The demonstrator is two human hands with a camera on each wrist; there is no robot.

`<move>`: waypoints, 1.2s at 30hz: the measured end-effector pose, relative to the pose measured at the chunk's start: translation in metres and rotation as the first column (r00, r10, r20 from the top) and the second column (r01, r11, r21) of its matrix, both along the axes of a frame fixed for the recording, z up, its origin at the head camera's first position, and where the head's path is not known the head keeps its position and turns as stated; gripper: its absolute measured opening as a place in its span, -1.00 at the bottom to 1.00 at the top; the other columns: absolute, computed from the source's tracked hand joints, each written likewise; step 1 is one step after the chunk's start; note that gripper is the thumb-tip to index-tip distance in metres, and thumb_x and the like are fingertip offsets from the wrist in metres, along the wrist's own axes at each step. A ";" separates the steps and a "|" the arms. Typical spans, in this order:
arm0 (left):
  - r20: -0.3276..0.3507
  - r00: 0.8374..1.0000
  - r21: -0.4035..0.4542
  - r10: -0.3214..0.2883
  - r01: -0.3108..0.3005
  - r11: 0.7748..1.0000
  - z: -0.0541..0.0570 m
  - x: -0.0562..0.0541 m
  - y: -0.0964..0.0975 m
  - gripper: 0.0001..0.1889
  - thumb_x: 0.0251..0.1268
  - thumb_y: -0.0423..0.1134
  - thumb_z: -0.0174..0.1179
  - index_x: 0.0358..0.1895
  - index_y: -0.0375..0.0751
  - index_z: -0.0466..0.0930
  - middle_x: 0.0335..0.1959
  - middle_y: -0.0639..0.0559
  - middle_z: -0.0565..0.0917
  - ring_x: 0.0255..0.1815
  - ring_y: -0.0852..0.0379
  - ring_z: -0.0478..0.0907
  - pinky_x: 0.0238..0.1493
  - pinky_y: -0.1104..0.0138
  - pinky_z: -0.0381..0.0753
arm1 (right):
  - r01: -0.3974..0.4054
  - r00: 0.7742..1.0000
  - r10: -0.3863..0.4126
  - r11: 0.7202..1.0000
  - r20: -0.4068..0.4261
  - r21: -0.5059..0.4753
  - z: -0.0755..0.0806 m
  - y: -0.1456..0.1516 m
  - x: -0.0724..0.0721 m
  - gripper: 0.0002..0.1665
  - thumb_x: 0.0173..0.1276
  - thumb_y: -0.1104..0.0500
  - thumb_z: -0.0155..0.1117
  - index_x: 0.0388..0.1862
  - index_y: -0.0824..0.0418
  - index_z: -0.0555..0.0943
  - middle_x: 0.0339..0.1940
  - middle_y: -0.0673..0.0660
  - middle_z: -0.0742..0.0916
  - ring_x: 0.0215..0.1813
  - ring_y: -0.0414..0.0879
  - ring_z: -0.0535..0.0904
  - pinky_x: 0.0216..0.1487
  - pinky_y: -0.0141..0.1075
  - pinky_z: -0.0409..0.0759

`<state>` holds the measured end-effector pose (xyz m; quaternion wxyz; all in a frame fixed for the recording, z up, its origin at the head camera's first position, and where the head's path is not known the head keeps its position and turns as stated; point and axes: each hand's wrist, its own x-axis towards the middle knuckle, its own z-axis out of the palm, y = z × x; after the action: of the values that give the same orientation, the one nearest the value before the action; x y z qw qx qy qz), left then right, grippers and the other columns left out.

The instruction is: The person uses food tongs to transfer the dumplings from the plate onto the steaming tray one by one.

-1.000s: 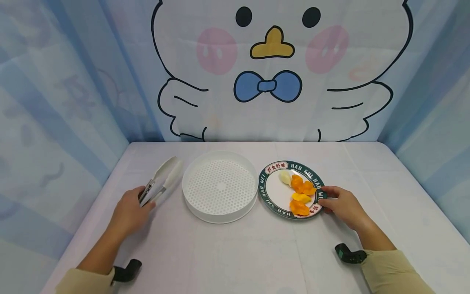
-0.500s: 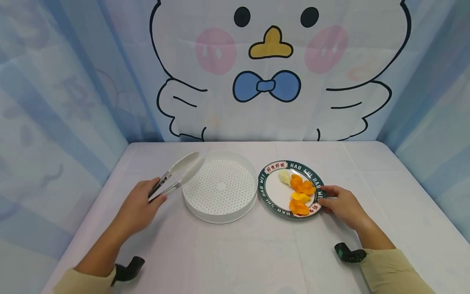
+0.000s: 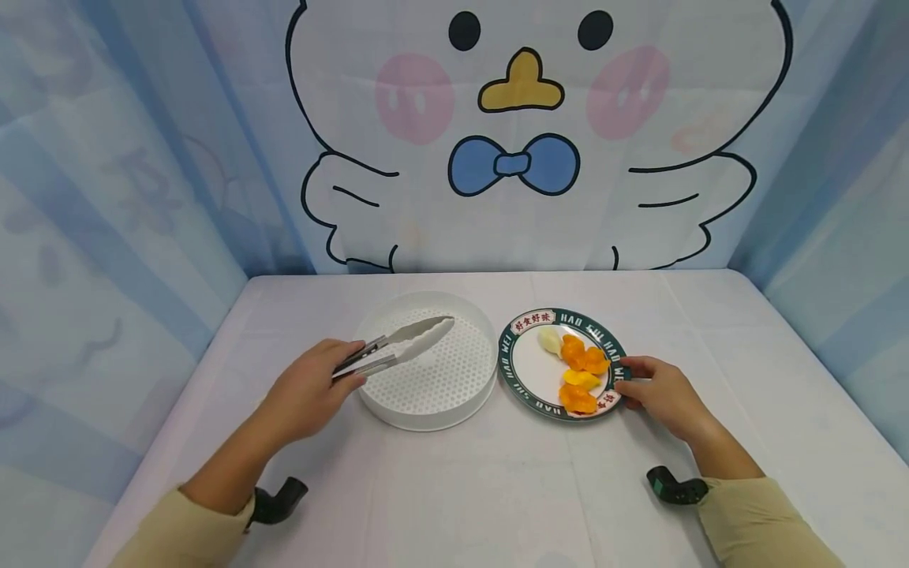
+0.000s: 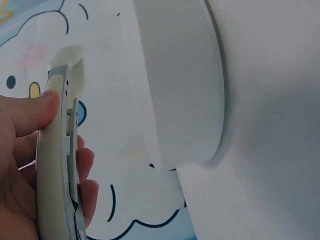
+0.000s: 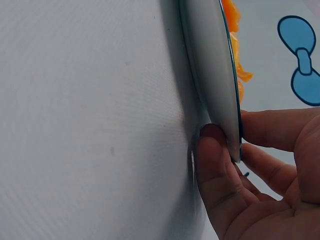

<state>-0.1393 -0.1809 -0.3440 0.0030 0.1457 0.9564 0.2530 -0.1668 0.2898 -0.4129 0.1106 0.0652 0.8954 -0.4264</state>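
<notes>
My left hand [image 3: 310, 392] grips a pair of tongs [image 3: 426, 341] with pale, scalloped tips, which stand apart over the round white perforated tray [image 3: 426, 420]. In the left wrist view, thumb and fingers wrap the handles of the tongs [image 4: 52, 170]. My right hand [image 3: 663, 398] pinches the right rim of a white plate [image 3: 529, 364] with a green lettered border. The right wrist view shows the plate [image 5: 215, 65] edge-on between thumb and fingers. On the plate lie several orange pieces [image 3: 578, 399], a yellow piece [image 3: 582, 379] and a pale, bulb-shaped piece [image 3: 550, 341].
The tray and plate stand side by side on a white-covered table [image 3: 461, 505]. Behind the table hangs a curtain [image 3: 518, 229] with a cartoon bird print; blue curtains [image 3: 106, 237] close off both sides. Each wrist carries a black device [image 3: 675, 487].
My left hand has moved right with the tongs, from beside the tray to over it. My right hand stays at the plate's rim, and the food has not moved.
</notes>
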 end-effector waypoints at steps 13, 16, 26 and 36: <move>0.038 0.993 -0.057 -0.113 0.115 0.992 -0.001 -0.013 0.034 -0.36 0.40 -0.19 0.29 0.46 -0.30 0.32 0.32 -0.20 0.44 0.25 -0.11 0.44 0.20 -0.02 0.49 | 0.008 1.000 -0.008 1.000 0.005 0.012 0.001 0.001 -0.002 -0.28 0.47 0.18 0.27 0.45 0.49 0.26 0.29 0.53 0.43 -0.16 0.00 0.62 -0.05 -0.23 0.67; 0.032 0.990 -0.069 -0.141 0.143 0.987 -0.002 -0.020 0.041 -0.37 0.39 -0.18 0.30 0.45 -0.29 0.34 0.31 -0.17 0.46 0.24 -0.09 0.45 0.18 0.00 0.51 | 0.011 1.000 -0.012 1.000 0.011 0.013 0.001 0.001 -0.002 -0.28 0.46 0.18 0.26 0.45 0.49 0.26 0.29 0.52 0.43 -0.15 0.00 0.62 -0.02 -0.21 0.67; 0.090 0.978 -0.132 -0.188 0.199 0.971 0.000 -0.043 0.068 -0.38 0.42 -0.15 0.27 0.46 -0.23 0.34 0.33 -0.12 0.46 0.28 -0.05 0.43 0.24 0.02 0.47 | 0.017 1.000 -0.018 1.000 0.019 0.015 0.000 0.000 -0.001 -0.28 0.47 0.17 0.26 0.45 0.48 0.27 0.29 0.52 0.44 -0.16 0.01 0.61 0.00 -0.20 0.66; 0.138 0.958 -0.142 -0.250 0.269 0.952 -0.002 -0.043 0.097 -0.40 0.39 -0.13 0.30 0.46 -0.13 0.39 0.34 -0.08 0.47 0.29 -0.02 0.43 0.28 0.07 0.45 | 0.019 1.000 -0.019 1.000 0.008 0.016 0.000 -0.001 0.000 -0.30 0.48 0.19 0.24 0.45 0.49 0.27 0.30 0.53 0.43 -0.15 0.02 0.60 -0.03 -0.23 0.67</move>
<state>-0.1827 -0.0840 -0.3465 0.1048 0.2545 0.9442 0.1811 -0.1667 0.2884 -0.4124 0.1097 0.0764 0.8976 -0.4201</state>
